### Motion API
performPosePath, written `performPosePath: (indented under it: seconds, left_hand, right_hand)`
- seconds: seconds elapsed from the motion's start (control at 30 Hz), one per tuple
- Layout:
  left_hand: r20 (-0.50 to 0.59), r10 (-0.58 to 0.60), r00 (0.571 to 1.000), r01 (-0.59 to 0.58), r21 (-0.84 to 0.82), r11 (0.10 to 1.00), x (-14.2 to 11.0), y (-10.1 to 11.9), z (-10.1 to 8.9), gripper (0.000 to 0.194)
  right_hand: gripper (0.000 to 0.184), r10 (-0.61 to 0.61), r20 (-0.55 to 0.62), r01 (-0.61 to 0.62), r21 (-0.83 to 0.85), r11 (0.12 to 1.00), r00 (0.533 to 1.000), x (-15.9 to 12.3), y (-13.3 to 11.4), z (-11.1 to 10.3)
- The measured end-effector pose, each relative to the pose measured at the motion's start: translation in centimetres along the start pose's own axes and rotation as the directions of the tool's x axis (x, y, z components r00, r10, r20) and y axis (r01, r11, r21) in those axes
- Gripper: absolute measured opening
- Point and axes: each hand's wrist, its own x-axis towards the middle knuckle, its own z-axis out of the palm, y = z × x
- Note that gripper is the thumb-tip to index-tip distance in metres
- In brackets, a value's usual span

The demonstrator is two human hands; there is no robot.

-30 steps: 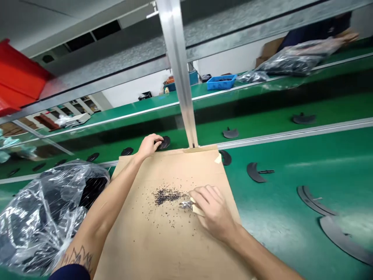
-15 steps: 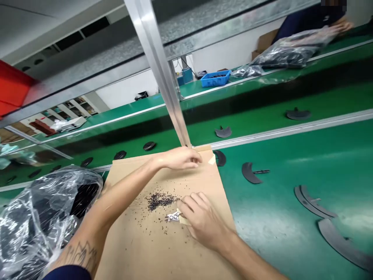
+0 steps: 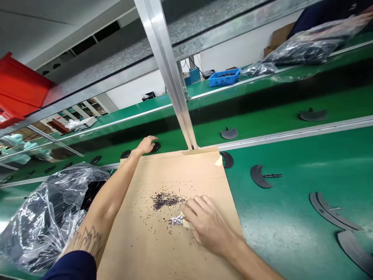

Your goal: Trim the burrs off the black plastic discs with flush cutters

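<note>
At the far edge of the cardboard sheet (image 3: 175,252), my left hand (image 3: 147,144) reaches over a round black part (image 3: 156,147) lying on the green belt. Its index finger points outward and the fingers look apart; whether they touch the part is hard to tell. My right hand (image 3: 208,221) grips small nippers (image 3: 177,220) with pale handles, jaws pointing left just above the cardboard. Beside the jaws lies a scattered heap of tiny black bits (image 3: 166,200).
A clear plastic bag (image 3: 49,214) of black parts sits at left. Curved black pieces (image 3: 259,177) lie along the green table at right. A metal post (image 3: 169,70) rises behind the cardboard. A blue basket (image 3: 224,79) and a person's dark sleeve (image 3: 320,17) are across the belt.
My left hand left the round part, swung right over the cardboard's far edge, and is now back at the left over a round part. My right hand keeps the nippers, slightly lower.
</note>
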Motion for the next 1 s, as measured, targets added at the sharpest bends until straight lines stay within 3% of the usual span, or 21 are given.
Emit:
performPosePath:
  seconds: [0.2,0.3,0.4,0.5,0.57,0.67,0.73,0.8,0.87,1.0]
  left_hand:
    - [-0.128,-0.210,0.969,0.213,0.007,0.977,-0.3,-2.2,4.2,0.034]
    - [-0.186,-0.265,0.946,0.273,0.015,0.962,-0.6,-2.3,4.1,0.034]
    - [-0.279,-0.208,0.937,0.223,0.024,0.975,-1.4,-0.9,3.4,0.029]
    - [-0.326,0.004,0.945,0.007,0.032,0.999,-2.8,2.5,3.3,0.032]
    - [-0.282,0.191,0.940,-0.193,0.022,0.981,-3.5,5.8,3.8,0.034]
    - [-0.181,0.424,0.887,-0.437,-0.037,0.899,-3.5,11.7,5.0,0.029]
    - [-0.156,0.501,0.851,-0.518,-0.098,0.850,-2.5,15.8,5.8,0.027]
    - [-0.162,0.510,0.845,-0.532,-0.164,0.830,-0.7,19.5,6.4,0.032]
    - [-0.153,0.462,0.874,-0.486,-0.228,0.844,1.4,22.3,6.9,0.030]
    - [-0.097,0.326,0.940,-0.338,-0.374,0.864,5.0,25.0,7.8,0.025]
  right_hand:
    - [0.030,-0.004,0.067,0.003,0.020,1.000,0.998,0.0,-0.2,0.0]
    - [0.026,-0.002,0.066,0.001,0.021,1.000,0.998,0.1,-0.2,-0.1]
    - [0.026,0.009,0.068,-0.011,0.023,1.000,0.998,0.2,-0.3,-0.2]
    - [0.023,-0.007,0.091,0.004,0.028,1.000,0.996,0.1,-0.4,-0.2]
    - [0.020,-0.010,0.109,0.007,0.030,1.000,0.994,0.1,-0.5,-0.2]
    - [0.022,0.011,0.137,-0.014,0.025,1.000,0.991,0.1,-0.6,-0.3]
    - [0.026,0.017,0.157,-0.021,0.021,1.000,0.987,0.2,-0.6,-0.4]
    - [0.027,0.011,0.179,-0.013,0.012,1.000,0.984,0.2,-0.5,-0.6]
    - [0.027,-0.002,0.205,0.004,-0.006,1.000,0.979,0.2,-0.4,-0.9]
    - [0.027,-0.037,0.257,0.049,-0.040,0.998,0.966,0.2,-0.2,-1.2]
